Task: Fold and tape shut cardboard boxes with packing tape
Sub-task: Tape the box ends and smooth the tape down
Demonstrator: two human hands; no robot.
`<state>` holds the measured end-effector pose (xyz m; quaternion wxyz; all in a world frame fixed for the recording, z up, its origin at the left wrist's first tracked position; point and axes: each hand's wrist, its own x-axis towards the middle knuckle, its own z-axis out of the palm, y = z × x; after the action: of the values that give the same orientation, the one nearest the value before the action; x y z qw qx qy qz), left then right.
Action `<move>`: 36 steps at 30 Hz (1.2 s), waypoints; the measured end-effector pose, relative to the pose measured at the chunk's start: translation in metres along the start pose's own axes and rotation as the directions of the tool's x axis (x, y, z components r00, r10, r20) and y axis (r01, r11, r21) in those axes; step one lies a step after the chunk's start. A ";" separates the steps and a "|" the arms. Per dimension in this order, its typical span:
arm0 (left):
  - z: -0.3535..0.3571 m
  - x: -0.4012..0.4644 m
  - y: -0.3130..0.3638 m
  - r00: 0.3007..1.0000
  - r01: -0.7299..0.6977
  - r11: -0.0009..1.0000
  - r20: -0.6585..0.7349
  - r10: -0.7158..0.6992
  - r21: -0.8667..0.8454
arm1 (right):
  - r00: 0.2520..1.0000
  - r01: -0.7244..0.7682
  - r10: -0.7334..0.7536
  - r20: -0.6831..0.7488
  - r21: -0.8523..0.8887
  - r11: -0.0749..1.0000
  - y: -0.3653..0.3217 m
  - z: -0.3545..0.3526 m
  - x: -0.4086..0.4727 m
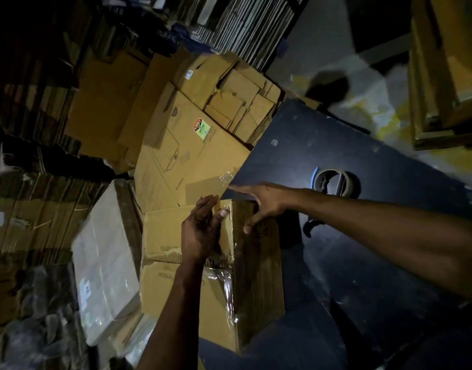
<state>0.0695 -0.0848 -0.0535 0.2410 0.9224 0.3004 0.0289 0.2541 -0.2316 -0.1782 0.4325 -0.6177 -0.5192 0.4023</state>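
1. Cardboard is the main material here: a brown corrugated cardboard box (192, 284) with faint printed text stands at the left edge of a dark blue table (363, 263), partly over the edge.
2. Clear shiny packing tape (227, 284) runs along the corner edge of the box, from the top down the side, and it looks wrinkled in places.
3. The left hand (201, 231) lies on the top face of the box near the far corner, fingers straight and close together, and the thumb presses on the taped edge.
4. The right hand (259, 204) reaches across from the right with fingers spread. The thumb touches the side face of the box, and the other fingers stretch over the far top corner of the box.
5. Neither hand pinches or grips anything; both only press flat on the cardboard.
6. A roll of brownish packing tape with a blue dispenser part (333, 181) lies on the table, just beyond the right forearm and apart from the box.
7. Behind the box, a large flat cardboard sheet with a red and green sticker (187, 150) leans on piles of folded brown cartons (237, 100).
8. At the left of the box lies a pale flat package wrapped in plastic (106, 273), and tall stacks of flattened cardboard (29, 209) fill the left side.
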 end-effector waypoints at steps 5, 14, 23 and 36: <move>-0.010 -0.005 0.007 0.986 0.142 0.980 -0.071 -0.153 -0.142 | 0.993 0.087 -0.088 -0.080 -0.015 0.996 -0.022 0.015 0.015; -0.022 -0.141 -0.012 0.976 0.138 0.989 -0.164 -0.143 -0.044 | 0.977 0.065 -0.102 -0.186 -0.193 0.979 0.005 0.025 -0.013; -0.014 -0.227 -0.060 0.997 -0.063 0.995 0.030 0.065 -0.073 | 0.840 0.211 -0.461 -0.286 -0.612 0.763 -0.028 0.063 -0.014; -0.031 -0.224 -0.085 0.918 -0.321 0.923 0.309 0.249 0.210 | 0.874 0.121 -0.466 -0.135 -0.869 0.480 -0.063 0.119 -0.045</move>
<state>-0.1662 -0.1390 -0.0454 0.1522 0.9747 0.1262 -0.1040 0.1175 -0.2565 -0.1523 0.2314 -0.7086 -0.6595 -0.0971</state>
